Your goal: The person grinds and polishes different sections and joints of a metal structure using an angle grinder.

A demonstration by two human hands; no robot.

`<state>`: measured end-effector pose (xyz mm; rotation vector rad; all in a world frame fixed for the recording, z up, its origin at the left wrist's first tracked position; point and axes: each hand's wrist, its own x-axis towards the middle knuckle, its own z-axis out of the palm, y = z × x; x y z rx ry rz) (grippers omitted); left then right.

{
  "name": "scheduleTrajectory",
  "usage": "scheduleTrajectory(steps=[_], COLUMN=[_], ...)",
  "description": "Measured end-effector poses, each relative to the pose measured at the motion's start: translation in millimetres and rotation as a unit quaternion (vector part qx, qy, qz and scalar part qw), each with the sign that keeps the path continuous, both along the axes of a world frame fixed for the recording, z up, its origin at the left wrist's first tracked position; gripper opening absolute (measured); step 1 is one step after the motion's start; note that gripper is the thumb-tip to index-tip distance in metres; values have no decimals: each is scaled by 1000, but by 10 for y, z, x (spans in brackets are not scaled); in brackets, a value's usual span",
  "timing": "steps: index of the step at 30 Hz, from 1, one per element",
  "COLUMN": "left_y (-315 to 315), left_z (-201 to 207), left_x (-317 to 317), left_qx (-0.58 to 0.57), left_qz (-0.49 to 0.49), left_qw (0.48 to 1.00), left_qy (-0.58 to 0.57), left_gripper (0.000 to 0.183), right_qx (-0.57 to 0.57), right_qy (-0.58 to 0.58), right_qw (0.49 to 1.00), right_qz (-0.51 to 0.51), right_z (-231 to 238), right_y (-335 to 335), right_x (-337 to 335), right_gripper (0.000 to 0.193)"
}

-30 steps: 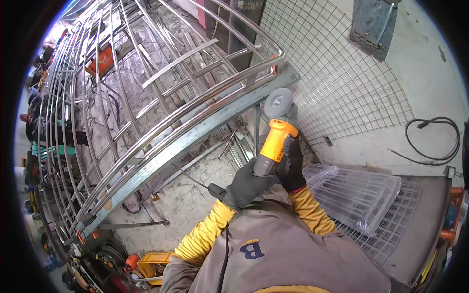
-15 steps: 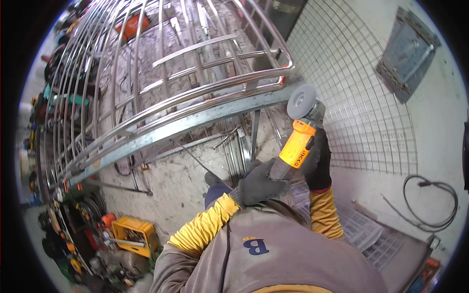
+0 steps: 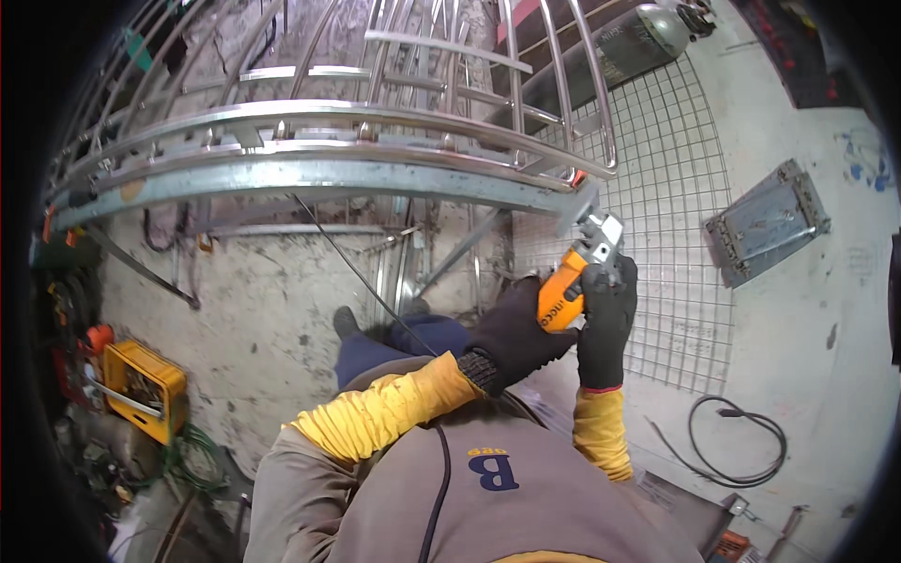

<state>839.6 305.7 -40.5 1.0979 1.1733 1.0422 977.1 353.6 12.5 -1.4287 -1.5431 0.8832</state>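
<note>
An orange angle grinder is gripped in both of my dark-gloved hands. My left hand is closed round the rear of its body. On its right side, up by the metal head, my right hand wraps it. The grinder's disc appears tilted and blurred, close to the right end of a galvanized steel bar. Whether disc and bar touch I cannot tell. Along that bar lies a shiny tubular metal grille, its rounded right corner just above the disc.
Wire mesh lies at the right, with a gas cylinder beyond. A grey metal plate piece and a coiled cable lie farther right. At the lower left stands a yellow crate near a green hose.
My view has swung right. The grinder has turned, so its disc no longer faces me, and the disc is nearer the bar's end. My right hand has shifted up toward the head.
</note>
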Motion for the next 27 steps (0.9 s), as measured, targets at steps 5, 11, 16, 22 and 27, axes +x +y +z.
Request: scheduleTrajectory(steps=[5,11,16,22,27], left_y=[-105,-346,-370,-294,-295], left_z=[-543,-968,-1230,-1252,-990], left_x=[-161,-202,-123,-23,-253], left_qx=[45,-45,-90,-77,-88], left_qz=[105,128,79,44,27], left_qw=[986,975,961,965,973], left_qy=[-122,-174,-250,-247,-210], left_gripper=[50,53,58,59,57], right_qx=[-35,-151,-157,-146,-146], right_qy=[-152,-142,-142,-170,-141], right_qw=[987,978,977,975,979], right_qz=[33,36,32,-6,9], right_z=[-225,-639,-856,-787,-648], right_y=[-100,-263,-349,-352,-365], right_x=[-475,-598,-516,-498,-513], right_gripper=[47,53,51,48,47])
